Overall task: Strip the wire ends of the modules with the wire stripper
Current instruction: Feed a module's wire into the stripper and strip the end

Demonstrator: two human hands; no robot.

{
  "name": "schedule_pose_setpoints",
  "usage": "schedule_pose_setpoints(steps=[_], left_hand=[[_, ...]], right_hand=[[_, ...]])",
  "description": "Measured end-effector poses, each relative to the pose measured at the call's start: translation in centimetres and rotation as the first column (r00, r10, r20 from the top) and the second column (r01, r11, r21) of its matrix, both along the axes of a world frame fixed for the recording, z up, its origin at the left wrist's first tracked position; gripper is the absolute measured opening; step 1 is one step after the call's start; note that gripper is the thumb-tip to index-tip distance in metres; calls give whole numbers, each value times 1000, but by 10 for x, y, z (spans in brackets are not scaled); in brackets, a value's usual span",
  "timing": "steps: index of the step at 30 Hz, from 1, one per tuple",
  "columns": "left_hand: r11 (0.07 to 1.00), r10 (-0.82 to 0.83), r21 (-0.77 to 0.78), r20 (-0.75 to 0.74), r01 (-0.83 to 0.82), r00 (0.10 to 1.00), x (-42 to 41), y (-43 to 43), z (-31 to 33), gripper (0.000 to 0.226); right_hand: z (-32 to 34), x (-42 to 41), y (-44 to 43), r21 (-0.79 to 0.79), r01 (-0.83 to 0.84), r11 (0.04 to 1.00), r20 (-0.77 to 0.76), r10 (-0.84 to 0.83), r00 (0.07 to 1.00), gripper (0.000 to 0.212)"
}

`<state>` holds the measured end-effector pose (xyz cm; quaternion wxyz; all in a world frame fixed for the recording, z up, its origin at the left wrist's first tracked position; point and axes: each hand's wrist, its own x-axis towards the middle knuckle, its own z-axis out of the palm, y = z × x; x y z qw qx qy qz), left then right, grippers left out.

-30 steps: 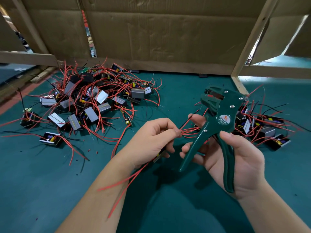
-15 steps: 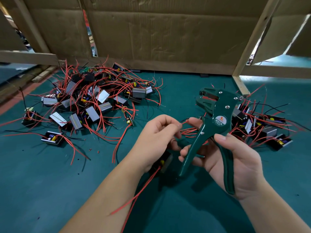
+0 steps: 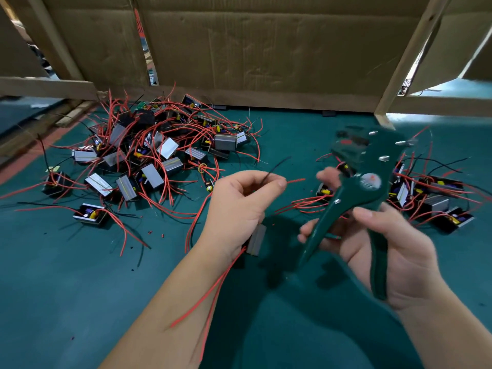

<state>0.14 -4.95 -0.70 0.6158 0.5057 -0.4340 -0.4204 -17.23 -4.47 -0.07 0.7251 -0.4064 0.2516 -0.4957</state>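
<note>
Stripper and wires (image 3: 294, 180) have drawn apart: my left grip (image 3: 239, 206) pinches the wires, module (image 3: 256, 239) hanging beneath; right grip (image 3: 386, 251) wraps the stripper (image 3: 370, 182). I should feed one end squarely into its jaws before squeezing.

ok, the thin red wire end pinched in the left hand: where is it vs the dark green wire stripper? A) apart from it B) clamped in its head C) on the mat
A: the thin red wire end sticks out of the left hand, a clear gap before the dark green wire stripper.
</note>
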Motion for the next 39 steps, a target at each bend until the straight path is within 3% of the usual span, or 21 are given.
schedule_pose_setpoints(steps=[3, 7, 11, 18, 22, 26, 39], left_hand=[[997, 68, -13, -92, -69, 993, 12, -4, 2, 16], [997, 58, -36, -195, -66, 979, 20, -6, 4, 12], [998, -27, -64, -212, 14, 977, 18, -3, 5, 6], [999, -50, -25, -150, 46, 987, 16, 0, 7, 7], [998, -60, -14, -131, 58, 990, 15, -2, 4, 18], [995, -95, -32, -138, 92, 986, 15, 0, 5, 7], [986, -165, 4, -108, 166, 980, 22, -2, 3, 9]], right_hand=[[4, -8, -8, -4, 58, 998, -58, -58, 997, 69], [-2, -3, -6, 175, -116, 978, -98, 135, 986, 74], [-11, 15, 4, 247, -183, 951, -189, 233, 954, 49], [-11, 19, 12, 140, -412, 901, 54, 408, 911, 59], [-12, 16, 11, 138, -382, 914, -10, 387, 922, 50], [-13, 14, 11, 134, -352, 926, -76, 364, 928, 43], [-10, 10, 10, 153, -349, 924, -142, 370, 918, 45]])
